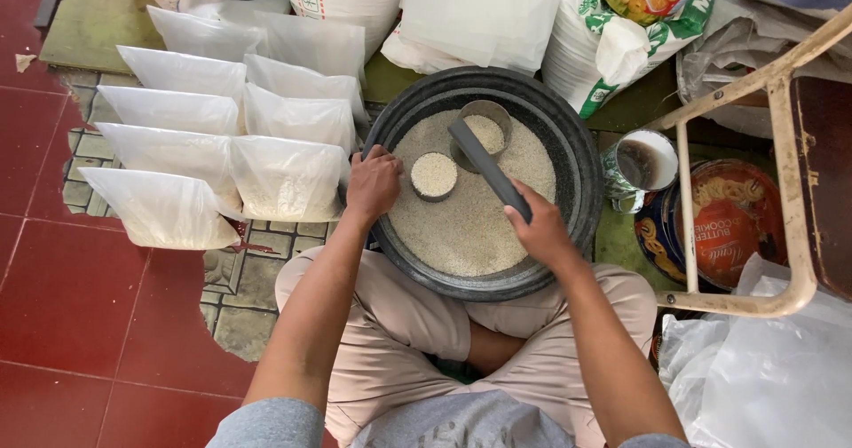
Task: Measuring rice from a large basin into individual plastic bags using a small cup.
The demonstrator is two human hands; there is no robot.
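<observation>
Basin (568, 137), round and dark, is set on the seated person's lap, filled with rice (461, 226). Filled clear bags (222, 137) are stacked at left. The scoop (486, 137), lying on the rice, is grasped by its handle in the right hand (539, 230). A small rice-filled cup (434, 175) is clenched in the left hand (373, 184).

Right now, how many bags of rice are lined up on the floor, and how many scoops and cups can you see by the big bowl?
Filled clear bags: 8
Round tins in the rice: 2
Long grey scoop handle: 1
Mug: 1
Big black basin: 1
Total: 13
</observation>
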